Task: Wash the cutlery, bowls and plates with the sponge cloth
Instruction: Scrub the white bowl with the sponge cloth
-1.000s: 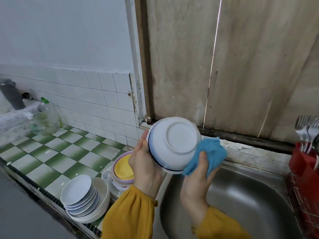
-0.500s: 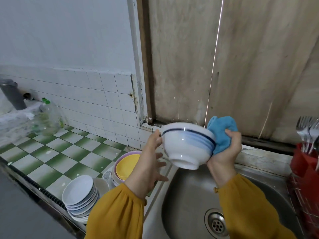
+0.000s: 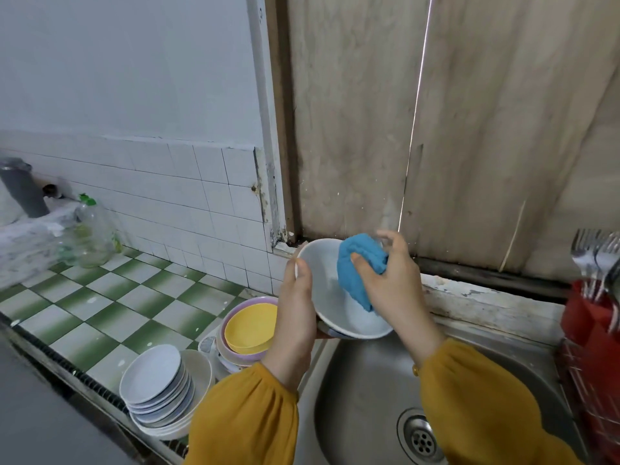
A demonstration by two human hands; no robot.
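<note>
1. A tiled kitchen corner: a green-and-white checked surface (image 3: 100, 297) on the left, a steel sink (image 3: 369, 391) to its right, and a worn wooden panel (image 3: 486, 129) behind.
2. I hold a white bowl (image 3: 322, 280) in the air over the sink's back left corner, its mouth tilted up and to my right.
3. My left hand (image 3: 298, 307) has a closed grip on the bowl's left rim, thumb lying over the edge. The fingers beneath are hidden.
4. My right hand (image 3: 392, 283) grips the bunched blue sponge cloth (image 3: 359, 263), which touches the bowl's inner wall.
5. The cloth lies right of my left grip, so I judge the right hand does the wiping.
6. Stacked plates (image 3: 154, 374) sit at the surface's near edge and a yellow bowl (image 3: 250, 327) at its right edge. Forks (image 3: 590, 260) stand at the sink's right edge.
</note>
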